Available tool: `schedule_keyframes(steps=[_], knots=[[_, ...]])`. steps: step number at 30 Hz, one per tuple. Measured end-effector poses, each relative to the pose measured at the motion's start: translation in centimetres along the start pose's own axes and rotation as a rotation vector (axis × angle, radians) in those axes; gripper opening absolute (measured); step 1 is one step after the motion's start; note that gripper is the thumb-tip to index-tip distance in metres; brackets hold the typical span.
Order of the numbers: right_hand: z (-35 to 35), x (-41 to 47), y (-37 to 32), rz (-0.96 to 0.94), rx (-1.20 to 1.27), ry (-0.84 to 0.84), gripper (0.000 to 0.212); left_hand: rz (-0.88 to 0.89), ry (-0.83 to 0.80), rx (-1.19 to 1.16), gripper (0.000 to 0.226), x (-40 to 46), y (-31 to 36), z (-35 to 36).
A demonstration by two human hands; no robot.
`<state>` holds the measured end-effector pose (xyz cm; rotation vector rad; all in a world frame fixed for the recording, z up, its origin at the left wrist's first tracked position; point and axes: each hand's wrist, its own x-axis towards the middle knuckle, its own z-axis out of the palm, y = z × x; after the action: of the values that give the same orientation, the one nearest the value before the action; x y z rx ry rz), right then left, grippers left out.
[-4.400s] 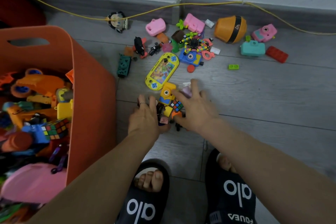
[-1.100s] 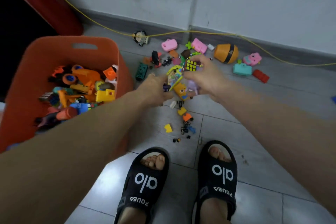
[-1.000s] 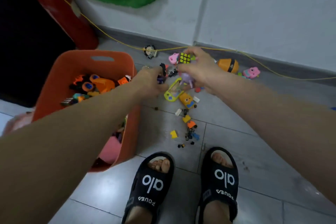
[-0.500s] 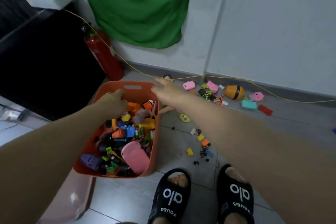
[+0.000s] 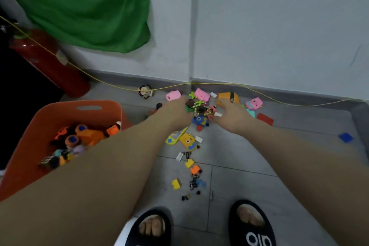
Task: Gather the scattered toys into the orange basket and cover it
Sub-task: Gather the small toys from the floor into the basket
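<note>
Toys [image 5: 200, 109] (wall-side heap) between both hands, basket [image 5: 60, 110] left.

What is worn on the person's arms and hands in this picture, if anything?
Both forearms are bare, with no sleeves in view. The left hand and the right hand wear no gloves, and no watch shows. Whether there is a ring cannot be told; the picture is too blurred.
</note>
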<state>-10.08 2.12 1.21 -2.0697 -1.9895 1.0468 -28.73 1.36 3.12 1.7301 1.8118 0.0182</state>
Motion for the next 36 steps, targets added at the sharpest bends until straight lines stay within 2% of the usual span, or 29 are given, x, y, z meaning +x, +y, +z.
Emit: schedule_keyframes(steps=[5, 9, 13, 16, 22, 28, 32, 36], knots=[[1.1, 6.3, 7.9, 0.164, 0.075, 0.100, 0.075, -0.037, -0.073, -0.017, 0.091, 6.4, 0.4, 7.1], [1.2, 10.9, 15.5, 0.339, 0.035, 0.239, 0.071, -0.045, -0.056, 0.157, 0.119, 12.0, 0.8, 11.1], [3.2, 12.5, 20.1, 0.410, 0.023, 0.249, 0.059, -0.044, -0.092, 0.280, 0.128, 15.9, 1.8, 13.0], [4.9, 12.8, 20.5, 0.385, -0.044, 0.241, 0.065, -0.055, -0.150, 0.267, 0.127, 17.4, 2.3, 14.2], [6.2, 13.3, 17.7, 0.102, -0.183, 0.227, 0.072, -0.004, -0.121, 0.356, 0.100, 18.1, 2.7, 15.7], [7.1, 13.2, 17.3, -0.038, -0.436, 0.059, 0.067, 0.027, -0.124, 0.496, 0.088, 18.1, 3.1, 17.4], [7.9, 12.5, 17.1, -0.101, -0.473, 0.085, 0.061, 0.047, -0.113, 0.514, 0.091, 17.9, 2.5, 18.2], [9.1, 10.9, 17.3, -0.140, -0.441, 0.161, 0.054, 0.098, -0.113, 0.424, 0.084, 17.1, 2.0, 17.4]])
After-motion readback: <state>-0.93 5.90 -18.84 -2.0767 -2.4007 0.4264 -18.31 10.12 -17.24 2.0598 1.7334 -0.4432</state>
